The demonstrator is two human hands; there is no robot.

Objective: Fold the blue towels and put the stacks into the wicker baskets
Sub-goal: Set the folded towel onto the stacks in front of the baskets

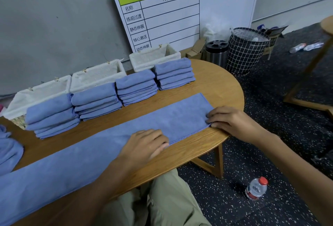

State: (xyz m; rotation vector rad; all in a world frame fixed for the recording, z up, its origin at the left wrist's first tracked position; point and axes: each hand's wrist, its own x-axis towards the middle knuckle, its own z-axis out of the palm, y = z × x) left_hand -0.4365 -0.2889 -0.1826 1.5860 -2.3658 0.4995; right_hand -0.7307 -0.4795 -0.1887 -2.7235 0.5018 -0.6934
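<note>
A long blue towel (100,144), folded lengthwise into a strip, lies across the wooden table (225,85). My left hand (147,144) presses flat on the strip near its front hem. My right hand (232,119) pinches the towel's right end at the near corner. Behind the strip stand several stacks of folded blue towels, the leftmost stack (52,116) and the rightmost stack (173,73) among them. Three cloth-lined wicker baskets sit along the wall: left basket (36,96), middle basket (97,75), right basket (155,56).
Crumpled blue towels (9,146) lie at the table's left edge. A training chart board (180,9) leans on the wall. A steel bin (216,51) and a checked hamper (246,51) stand on the floor behind the table. A water bottle (256,188) stands by my right knee.
</note>
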